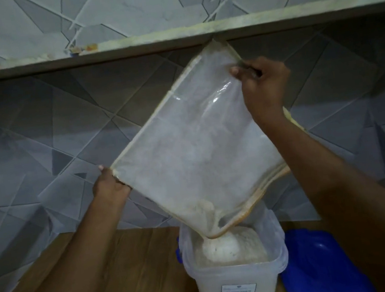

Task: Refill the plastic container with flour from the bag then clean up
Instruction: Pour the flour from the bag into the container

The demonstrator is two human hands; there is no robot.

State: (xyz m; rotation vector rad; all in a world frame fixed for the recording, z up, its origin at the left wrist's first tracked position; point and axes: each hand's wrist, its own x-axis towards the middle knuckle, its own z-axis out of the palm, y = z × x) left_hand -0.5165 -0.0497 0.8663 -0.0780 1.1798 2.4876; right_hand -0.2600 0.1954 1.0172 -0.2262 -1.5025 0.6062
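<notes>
Forearms, both mine, reach up from the lower corners. Item: plastic container (pixel 238 285), clear, labelled on its front wall, standing on the wooden desk (pixel 135 272), filled with flour (pixel 228 247) heaped in a mound at the top. Item: blue lid (pixel 322 266), lying on the desk just right of the container, touching or nearly so. Item: bag (pixel 201 144), clear plastic, dusted white inside, held tilted above the container with its lowest corner dipping into the container's mouth, flour running out onto the mound. My left hand (pixel 110 187) grips the bag's left corner, fingers curled behind the seam. My right hand (pixel 261 81) pinches the upper right edge, fingers closed on the plastic. Behind: grey patterned wall tiles (pixel 36 133) and a shelf edge (pixel 147 43) overhead.
</notes>
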